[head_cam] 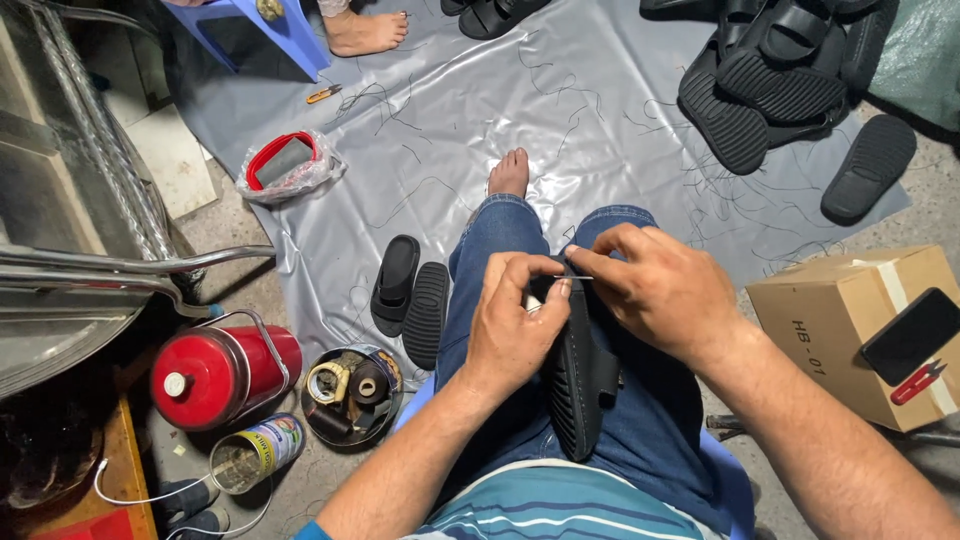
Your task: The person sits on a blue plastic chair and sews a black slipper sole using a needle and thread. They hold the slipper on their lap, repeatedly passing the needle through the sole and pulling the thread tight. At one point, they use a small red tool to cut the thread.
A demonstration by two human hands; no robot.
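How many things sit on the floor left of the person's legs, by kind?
Black sandals: 2
Red flask: 1
Tin can: 1
Round tin of thread spools: 1
Bagged red container: 1
Total: 6

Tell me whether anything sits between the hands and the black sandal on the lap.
Nothing visible does. The left hand grips the black sandal directly along its edge, and the right hand rests against its upper end, pinching a thin needle at the sole. The sandal lies on the jeans, with both hands already touching it.
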